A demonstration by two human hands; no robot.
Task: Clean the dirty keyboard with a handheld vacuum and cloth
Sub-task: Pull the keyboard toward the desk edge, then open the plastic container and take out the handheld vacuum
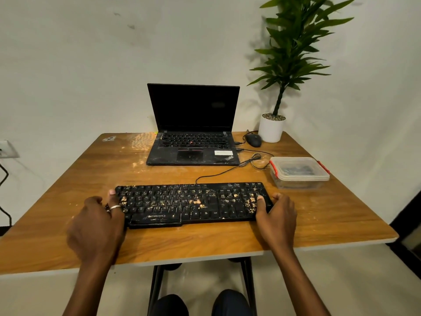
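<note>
A black wired keyboard [191, 202] lies flat near the front of the wooden table [205, 238], its keys strewn with yellowish crumbs. My left hand [100, 222] grips the keyboard's left end, thumb on top by the keys and fingers curled round the edge. My right hand [276, 215] grips the right end the same way, thumb resting on the crumbed keys. No vacuum or cloth is in view.
An open black laptop [193, 135] stands at the back, dusty. A black mouse [253, 140] and a potted plant [272, 127] sit at the back right. A clear lidded box [299, 172] with red clips is right of the keyboard. The keyboard's cable [227, 169] runs to the laptop.
</note>
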